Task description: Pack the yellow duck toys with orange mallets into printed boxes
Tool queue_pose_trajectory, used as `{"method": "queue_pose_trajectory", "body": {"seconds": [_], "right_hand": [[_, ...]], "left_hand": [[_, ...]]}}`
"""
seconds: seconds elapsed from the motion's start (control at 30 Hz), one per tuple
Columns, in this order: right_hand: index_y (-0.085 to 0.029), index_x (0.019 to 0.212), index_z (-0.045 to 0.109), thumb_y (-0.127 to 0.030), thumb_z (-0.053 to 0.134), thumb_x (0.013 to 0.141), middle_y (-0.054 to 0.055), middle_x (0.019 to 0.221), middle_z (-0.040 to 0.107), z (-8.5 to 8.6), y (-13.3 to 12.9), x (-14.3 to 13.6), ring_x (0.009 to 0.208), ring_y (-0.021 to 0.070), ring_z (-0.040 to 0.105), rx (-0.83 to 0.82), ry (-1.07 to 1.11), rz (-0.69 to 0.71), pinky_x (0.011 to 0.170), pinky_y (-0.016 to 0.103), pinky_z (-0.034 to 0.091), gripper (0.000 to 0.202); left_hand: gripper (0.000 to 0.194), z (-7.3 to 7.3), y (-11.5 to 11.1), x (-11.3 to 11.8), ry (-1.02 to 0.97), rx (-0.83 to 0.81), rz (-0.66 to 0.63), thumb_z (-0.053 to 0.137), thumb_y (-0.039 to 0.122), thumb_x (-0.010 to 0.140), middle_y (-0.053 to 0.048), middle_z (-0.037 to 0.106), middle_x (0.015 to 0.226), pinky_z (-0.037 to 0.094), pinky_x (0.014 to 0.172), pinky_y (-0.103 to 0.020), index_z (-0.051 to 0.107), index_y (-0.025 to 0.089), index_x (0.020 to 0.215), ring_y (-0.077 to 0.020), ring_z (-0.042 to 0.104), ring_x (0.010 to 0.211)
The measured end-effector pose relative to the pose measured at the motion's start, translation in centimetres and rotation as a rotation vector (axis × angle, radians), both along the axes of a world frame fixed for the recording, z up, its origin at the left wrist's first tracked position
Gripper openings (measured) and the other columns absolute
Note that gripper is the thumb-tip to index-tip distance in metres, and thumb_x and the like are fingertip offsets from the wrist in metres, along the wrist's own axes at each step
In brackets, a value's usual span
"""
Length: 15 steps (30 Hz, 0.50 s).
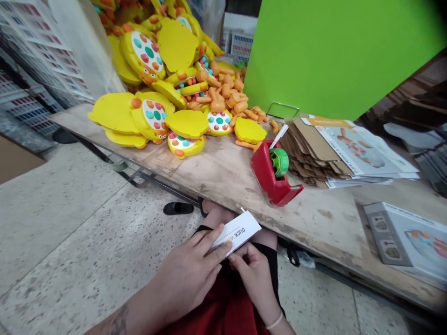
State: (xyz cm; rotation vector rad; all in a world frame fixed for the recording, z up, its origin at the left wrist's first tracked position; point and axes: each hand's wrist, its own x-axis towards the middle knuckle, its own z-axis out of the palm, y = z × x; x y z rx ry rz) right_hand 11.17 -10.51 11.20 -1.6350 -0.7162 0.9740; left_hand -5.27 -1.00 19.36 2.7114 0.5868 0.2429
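A white cardboard box (248, 227) with "DUCK WHA…" printed on it lies over my lap, just off the table's front edge. A small tab sticks up at its far end. My left hand (186, 267) lies over the box's near part, its fingers closed on it and covering some of the lettering. At the box's lower right edge, my right hand (254, 277) has thumb and fingers pinched together, touching the box. The rest of the box is hidden by my hands. Ahead on the table stands a red tape dispenser (265, 179) with a green tape roll (279, 162).
Yellow duck toys (120, 111) are heaped at the table's left and back, beside orange toy mallets (226, 90). Flattened cartons (310, 149) are stacked right of the dispenser. A made-up box (401, 237) lies far right. A green panel (324, 56) rises behind.
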Motion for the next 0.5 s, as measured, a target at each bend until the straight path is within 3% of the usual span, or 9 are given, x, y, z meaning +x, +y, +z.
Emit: {"method": "queue_pose_trajectory", "body": {"seconds": [0.17, 0.27, 0.3, 0.4, 0.43, 0.5], "right_hand": [[-0.022, 0.062, 0.061, -0.045, 0.078, 0.075, -0.001, 0.061, 0.062, -1.8, -0.6, 0.8, 0.059, 0.0165, 0.054, 0.023, -0.094, 0.027, 0.061, 0.03, 0.044, 0.032], [-0.024, 0.082, 0.064, -0.044, 0.076, 0.08, 0.001, 0.078, 0.065, -1.5, -2.0, 1.9, 0.074, 0.0192, 0.06, 0.061, -0.17, -0.133, 0.073, 0.032, 0.048, 0.024], [-0.025, 0.096, 0.064, -0.043, 0.078, 0.079, 0.003, 0.093, 0.068, -1.3, -2.6, 2.3, 0.086, 0.021, 0.062, 0.086, -0.183, -0.208, 0.082, 0.034, 0.049, 0.029], [-0.032, 0.14, 0.045, -0.043, 0.084, 0.073, 0.009, 0.141, 0.056, -0.3, -4.2, 3.1, 0.124, 0.0274, 0.057, 0.179, -0.028, -0.273, 0.104, 0.042, 0.046, 0.078], [-0.033, 0.147, 0.038, -0.046, 0.083, 0.074, 0.01, 0.147, 0.053, -0.1, -4.7, 3.3, 0.13, 0.029, 0.054, 0.197, 0.082, -0.247, 0.106, 0.044, 0.046, 0.087], [-0.034, 0.149, 0.038, -0.055, 0.078, 0.076, 0.011, 0.141, 0.06, 0.3, -5.8, 3.7, 0.127, 0.0318, 0.059, 0.228, 0.272, -0.274, 0.103, 0.047, 0.05, 0.086]], "left_hand": [[0.045, 0.2, 1.6, -2.0, -0.072, -0.193, 0.073, 0.055, 0.018, 0.096, -0.012, 0.052, 0.154, 0.056, 0.103, -0.047, 0.06, 0.027, 0.14, -0.0304, 0.06, 0.131], [0.044, 1.3, 3.2, -4.5, -0.194, -0.377, 0.146, 0.061, 0.022, 0.094, -0.002, 0.054, 0.152, 0.057, 0.102, -0.037, 0.064, 0.035, 0.135, -0.0259, 0.061, 0.131], [0.043, 1.7, 3.7, -5.3, -0.232, -0.407, 0.182, 0.063, 0.025, 0.093, 0.001, 0.055, 0.152, 0.057, 0.101, -0.036, 0.065, 0.038, 0.134, -0.0261, 0.062, 0.13], [0.042, 2.1, 4.9, -6.2, -0.337, -0.454, 0.267, 0.073, 0.033, 0.087, 0.006, 0.06, 0.147, 0.059, 0.099, -0.038, 0.069, 0.045, 0.127, -0.0289, 0.064, 0.127], [0.042, 2.1, 5.1, -5.8, -0.38, -0.481, 0.277, 0.075, 0.035, 0.086, 0.007, 0.062, 0.144, 0.059, 0.099, -0.04, 0.069, 0.047, 0.125, -0.0298, 0.064, 0.126], [0.041, 1.9, 5.0, -4.2, -0.464, -0.553, 0.256, 0.075, 0.039, 0.086, 0.007, 0.064, 0.142, 0.059, 0.098, -0.042, 0.069, 0.048, 0.125, -0.0311, 0.062, 0.129]]}}
